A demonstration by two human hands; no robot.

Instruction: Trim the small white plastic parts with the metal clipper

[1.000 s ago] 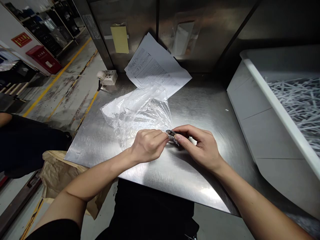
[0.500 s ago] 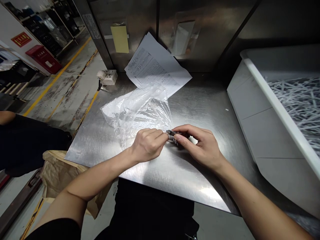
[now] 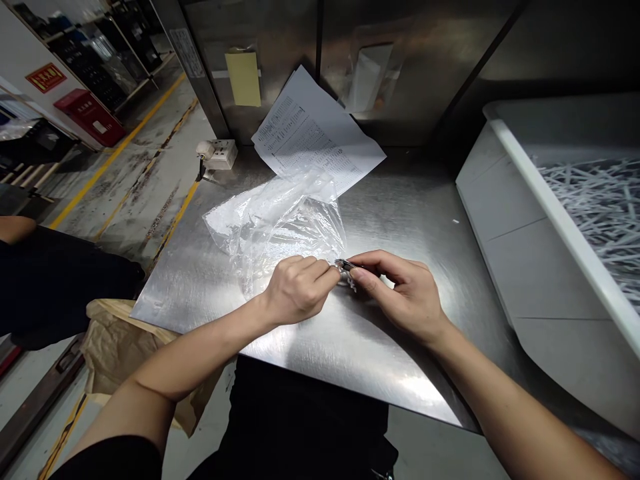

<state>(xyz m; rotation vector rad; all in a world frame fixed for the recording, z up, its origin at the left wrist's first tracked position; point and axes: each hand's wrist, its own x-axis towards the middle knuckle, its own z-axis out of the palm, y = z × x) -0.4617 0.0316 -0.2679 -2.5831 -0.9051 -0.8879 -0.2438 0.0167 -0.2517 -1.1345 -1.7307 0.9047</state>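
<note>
Both of my hands meet over a steel table (image 3: 380,213). My left hand (image 3: 296,291) is closed in a pinch on the near edge of a crumpled clear plastic bag (image 3: 275,223). My right hand (image 3: 406,293) pinches a small dark metal piece (image 3: 345,266) at the same spot, fingertips almost touching those of the left. What the piece is, I cannot make out; fingers hide most of it.
Printed paper sheets (image 3: 315,137) lean at the back. A white socket block (image 3: 218,153) sits at the back left corner. A large white bin (image 3: 525,253) of thin white sticks (image 3: 595,207) stands on the right. A brown paper bag (image 3: 120,347) hangs below the table's left edge.
</note>
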